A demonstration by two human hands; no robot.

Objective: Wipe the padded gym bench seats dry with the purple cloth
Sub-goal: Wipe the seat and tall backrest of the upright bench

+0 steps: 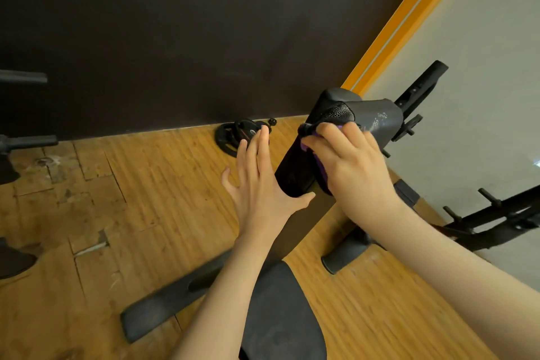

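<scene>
On pad [295, 172] edge, right hand [347, 164] gripping cloth [320, 172]

A dark brown wall [175, 23] meets a worn wood-plank floor [131, 199] with cracked, patchy boards. An orange trim strip [409, 17] edges a pale grey wall [482, 67]. A black weight plate [233, 134] lies by the skirting.

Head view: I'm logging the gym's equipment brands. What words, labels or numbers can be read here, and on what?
None can be read.
The weight plate on the floor has a small red mark, too blurred to read.
The bench pad shows only pale scuffs, no lettering.
</scene>
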